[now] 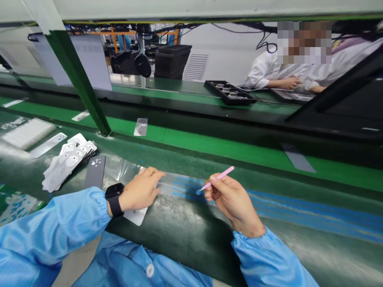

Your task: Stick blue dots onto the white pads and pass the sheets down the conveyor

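Observation:
Pinched in my right hand (231,201) is a pair of pink tweezers (223,174). At their tip is a small round blue sticker (198,192), just above a clear strip (169,184) with rows of blue dots (184,186). My left hand (142,189), with a black watch at the wrist, lies with its fingers spread over a pale flat panel (138,216). The hand hides most of that panel. Left of it lies a dark grey panel (95,173) with a cluster of small holes.
A fanned pile of silvery panels (67,161) and a white block (28,133) lie on the left. Single panels (141,126) rest on the bright green belt (185,141). A slanted green post (79,85) rises at left. Across the line, a person in white (266,73) sits near a black tray (230,92).

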Available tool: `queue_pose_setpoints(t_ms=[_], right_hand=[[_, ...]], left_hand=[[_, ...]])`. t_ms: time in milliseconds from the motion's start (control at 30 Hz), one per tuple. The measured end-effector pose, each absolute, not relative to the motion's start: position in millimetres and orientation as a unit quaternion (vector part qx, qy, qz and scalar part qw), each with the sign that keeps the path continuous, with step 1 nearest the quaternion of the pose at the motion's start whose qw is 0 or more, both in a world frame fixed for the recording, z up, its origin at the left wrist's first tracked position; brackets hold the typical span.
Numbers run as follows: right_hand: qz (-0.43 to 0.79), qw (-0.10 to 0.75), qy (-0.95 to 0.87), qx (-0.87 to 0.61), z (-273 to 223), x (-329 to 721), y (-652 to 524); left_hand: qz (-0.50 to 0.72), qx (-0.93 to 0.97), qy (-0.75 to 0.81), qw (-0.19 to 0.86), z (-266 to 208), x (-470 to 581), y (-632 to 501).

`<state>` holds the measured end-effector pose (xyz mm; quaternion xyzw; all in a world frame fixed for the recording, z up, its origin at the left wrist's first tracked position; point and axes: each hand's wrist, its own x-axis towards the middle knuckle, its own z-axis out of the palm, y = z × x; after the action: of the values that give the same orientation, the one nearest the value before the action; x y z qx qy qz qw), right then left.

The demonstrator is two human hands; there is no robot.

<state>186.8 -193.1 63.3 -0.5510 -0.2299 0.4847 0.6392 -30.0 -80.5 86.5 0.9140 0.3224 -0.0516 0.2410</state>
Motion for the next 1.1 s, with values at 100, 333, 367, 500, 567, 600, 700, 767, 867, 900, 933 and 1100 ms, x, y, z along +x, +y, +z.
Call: queue_pose_setpoints(t_ms=[100,333,367,500,567,600,700,767,867,900,933,1100], right_hand=[[0.490,0.614,-0.219,-0.579,61,170,-188],[0.505,0.562,-0.265,-0.599,50,124,-143],[0.503,0.555,-0.275,-0.603,48,120,-136],[0.496,0.510,-0.317,-0.627,36,112,-114],[0.487,0.486,-0.329,-0.646,29,113,-108],[0.482,0.477,-0.331,-0.656,25,115,-107],[0.476,0.455,-0.331,-0.676,16,120,-107],[0.479,0.445,-0.331,-0.681,14,123,-109],[0.490,0.427,-0.334,-0.683,16,125,-110],[0.494,0.422,-0.335,-0.683,16,125,-110],[0.497,0.417,-0.337,-0.683,17,125,-110],[0.495,0.404,-0.341,-0.689,17,125,-109]], left_hand=[[-0.033,0.927,0.293,0.233,69,-42,-62],[0.017,0.928,0.302,0.218,33,-50,-49],[0.029,0.927,0.304,0.216,32,-51,-49],[0.055,0.922,0.316,0.217,25,-53,-46],[0.067,0.919,0.315,0.226,19,-53,-46],[0.074,0.919,0.310,0.230,16,-53,-46],[0.087,0.923,0.293,0.236,10,-53,-48],[0.093,0.927,0.279,0.234,8,-53,-48],[0.094,0.933,0.258,0.232,9,-54,-48],[0.095,0.935,0.252,0.232,10,-54,-48],[0.095,0.936,0.248,0.232,11,-54,-48],[0.099,0.938,0.241,0.227,12,-55,-49]])
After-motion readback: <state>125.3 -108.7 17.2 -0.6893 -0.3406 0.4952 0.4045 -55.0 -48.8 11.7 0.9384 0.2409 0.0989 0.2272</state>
